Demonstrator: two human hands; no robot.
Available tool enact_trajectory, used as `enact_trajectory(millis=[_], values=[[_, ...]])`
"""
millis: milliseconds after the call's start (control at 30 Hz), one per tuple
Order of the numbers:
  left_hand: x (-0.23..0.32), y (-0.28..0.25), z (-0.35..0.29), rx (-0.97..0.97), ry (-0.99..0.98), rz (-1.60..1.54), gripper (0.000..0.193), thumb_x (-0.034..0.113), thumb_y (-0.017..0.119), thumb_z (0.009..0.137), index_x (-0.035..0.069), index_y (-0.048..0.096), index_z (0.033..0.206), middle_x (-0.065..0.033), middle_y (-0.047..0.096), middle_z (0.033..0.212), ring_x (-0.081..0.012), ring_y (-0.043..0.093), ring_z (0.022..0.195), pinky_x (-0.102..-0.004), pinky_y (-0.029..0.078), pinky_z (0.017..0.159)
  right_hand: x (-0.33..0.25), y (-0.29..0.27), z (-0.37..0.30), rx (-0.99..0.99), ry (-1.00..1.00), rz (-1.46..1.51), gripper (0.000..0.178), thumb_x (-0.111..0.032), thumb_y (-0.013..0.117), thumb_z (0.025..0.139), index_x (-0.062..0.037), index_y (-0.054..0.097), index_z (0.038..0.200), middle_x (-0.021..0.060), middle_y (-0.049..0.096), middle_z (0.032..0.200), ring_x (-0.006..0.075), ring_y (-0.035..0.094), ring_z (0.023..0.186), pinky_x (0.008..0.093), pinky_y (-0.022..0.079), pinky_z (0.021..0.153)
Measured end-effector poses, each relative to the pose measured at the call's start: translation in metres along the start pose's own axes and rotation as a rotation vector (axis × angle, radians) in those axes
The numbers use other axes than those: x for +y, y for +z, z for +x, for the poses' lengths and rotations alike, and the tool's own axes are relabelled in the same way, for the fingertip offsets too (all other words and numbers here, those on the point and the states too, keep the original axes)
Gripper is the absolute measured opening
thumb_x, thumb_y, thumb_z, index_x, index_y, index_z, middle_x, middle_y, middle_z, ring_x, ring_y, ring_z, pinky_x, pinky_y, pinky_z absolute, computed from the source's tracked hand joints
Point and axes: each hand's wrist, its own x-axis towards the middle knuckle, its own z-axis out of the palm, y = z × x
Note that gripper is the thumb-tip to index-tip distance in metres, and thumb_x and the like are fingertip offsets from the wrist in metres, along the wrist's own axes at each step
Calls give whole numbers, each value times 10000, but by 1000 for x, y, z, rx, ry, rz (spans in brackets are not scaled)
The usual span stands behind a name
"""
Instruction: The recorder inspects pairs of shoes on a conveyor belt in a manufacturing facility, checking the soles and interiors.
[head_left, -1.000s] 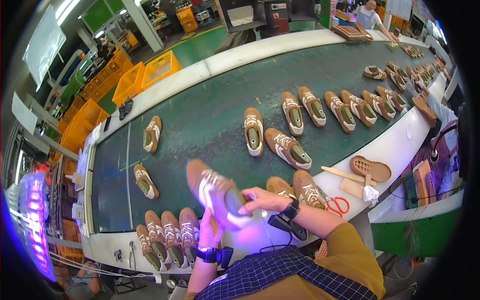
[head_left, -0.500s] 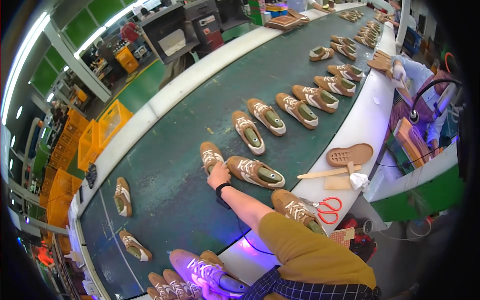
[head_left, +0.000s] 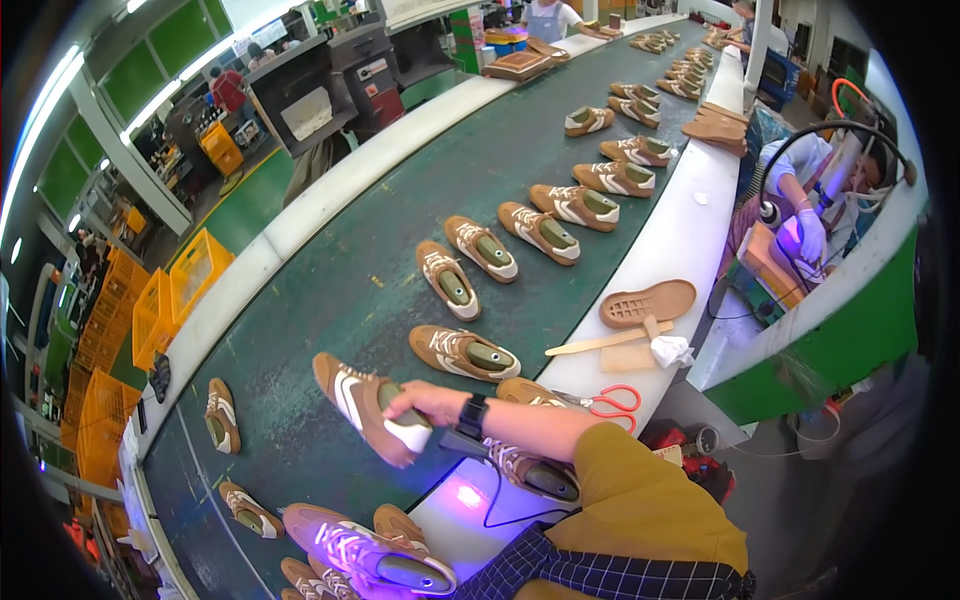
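My right hand, with a black watch on the wrist, grips a brown sneaker by its heel end, where a green shoe last fills the opening. The sneaker is tilted above the green belt, its white side stripe showing. Below my wrist is a grey device with a black cable. Purple light falls on a laced sneaker at the lower edge; my left hand does not show there. Another laced sneaker lies under my forearm, partly hidden by it.
Several brown sneakers on lasts stand along the green conveyor belt. On its white right ledge lie a brown sole, a wooden stick, crumpled white paper and red-handled scissors. A co-worker sits beyond. Orange crates stand left.
My right hand has lifted a sneaker off the belt and brought it nearer, turning it. The view has shifted, and the fingers under the purple-lit sneaker no longer show.
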Motion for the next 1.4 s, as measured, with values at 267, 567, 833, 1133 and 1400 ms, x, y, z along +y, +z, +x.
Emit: enact_trajectory(millis=[267,567,833,1133,1400], values=[[7,4,-90,154,159,245,587,356,462,871,9,337,1328,-183,460,1283,-322,470,1184,-479,385,1003,57,70,-129,-225,-5,128,655,-8,577,693,-19,395,1322,89,542,1181,184,544,1057,317,425,943],[45,33,-205,148,213,-832,812,495,629,633,21,427,1260,-209,556,1128,-371,580,990,-561,416,933,78,111,-179,-80,-22,-219,700,5,607,597,-57,420,1268,70,534,1143,197,510,1085,300,393,939],[33,21,-243,498,225,-581,752,416,615,617,58,457,1259,-172,563,1165,-375,571,1030,-594,383,960,84,153,-188,-107,-82,-422,622,-81,696,583,-50,439,1149,27,497,1044,146,474,994,269,364,893],[9,-25,-253,67,579,-1029,727,229,600,585,4,439,1258,-174,560,1172,-327,570,1053,-461,440,962,70,195,-169,-398,-237,-395,746,-248,856,560,-31,424,1128,175,382,1346,260,457,1170,387,389,957],[55,3,-264,296,379,-768,833,294,683,604,6,375,1322,-159,531,1205,-298,548,1082,-458,433,972,110,176,-143,-422,206,-156,941,-203,752,621,-8,251,1394,128,420,1351,250,431,1240,380,331,1052]])
